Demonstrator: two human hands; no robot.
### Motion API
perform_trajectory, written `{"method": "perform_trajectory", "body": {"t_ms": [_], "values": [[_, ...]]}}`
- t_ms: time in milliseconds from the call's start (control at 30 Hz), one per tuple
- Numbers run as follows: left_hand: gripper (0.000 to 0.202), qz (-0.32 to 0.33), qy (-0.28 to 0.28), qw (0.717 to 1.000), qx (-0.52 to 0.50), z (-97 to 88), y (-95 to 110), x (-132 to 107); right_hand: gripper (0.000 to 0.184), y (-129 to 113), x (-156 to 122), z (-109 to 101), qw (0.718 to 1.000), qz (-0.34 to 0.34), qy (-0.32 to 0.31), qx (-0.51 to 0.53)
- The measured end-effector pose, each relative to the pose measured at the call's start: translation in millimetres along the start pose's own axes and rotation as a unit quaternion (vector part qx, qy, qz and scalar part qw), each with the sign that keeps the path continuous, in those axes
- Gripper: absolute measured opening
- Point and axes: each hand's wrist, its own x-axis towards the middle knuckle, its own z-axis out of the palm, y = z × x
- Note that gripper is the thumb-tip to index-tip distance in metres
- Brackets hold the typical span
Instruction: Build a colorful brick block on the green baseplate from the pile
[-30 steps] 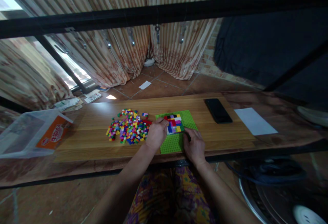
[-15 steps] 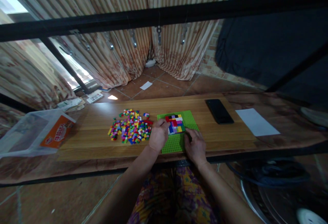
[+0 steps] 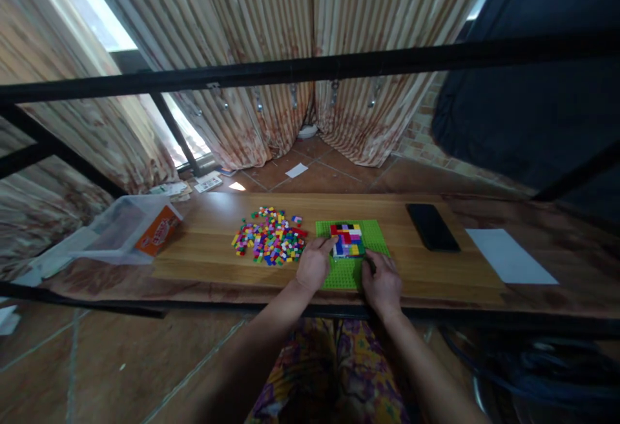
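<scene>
A green baseplate (image 3: 375, 235) lies on the wooden table (image 3: 213, 253), with a patch of coloured bricks (image 3: 347, 241) built on its middle. My left hand (image 3: 314, 264) rests on the plate's left part, fingers curled, thumb and forefinger touching the left edge of the built patch. My right hand (image 3: 382, 282) sits at the plate's near right corner, fingers bent down onto it. Whether either hand has a brick in it is hidden. A heap of loose small bricks (image 3: 270, 244) lies just left of the plate.
A black phone (image 3: 433, 227) lies right of the plate and a white sheet (image 3: 511, 256) further right. A clear plastic box with an orange label (image 3: 133, 230) lies at the table's left end. A black bar (image 3: 310, 68) crosses overhead. Curtains hang behind.
The view has tilted up and shifted; the hands stay at the baseplate, the left one still at the built patch's left edge, the right at the near corner.
</scene>
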Motion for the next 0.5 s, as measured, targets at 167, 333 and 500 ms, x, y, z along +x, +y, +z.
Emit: {"method": "perform_trajectory", "body": {"t_ms": [167,333,500], "values": [[0.058,-0.057,0.048,0.995,-0.062,-16.7,2.5,-10.2,0.031,1.2,-0.1,0.5,1.0,-0.008,0.006,-0.004],[0.038,-0.124,0.114,0.976,-0.136,-37.5,0.4,-46.2,0.032,3.1,-0.9,1.5,1.0,-0.007,0.013,-0.016],[0.022,-0.191,0.143,0.961,-0.138,-48.1,-14.2,-93.4,0.031,4.9,-1.6,1.4,1.0,-0.011,0.018,-0.021]]}}
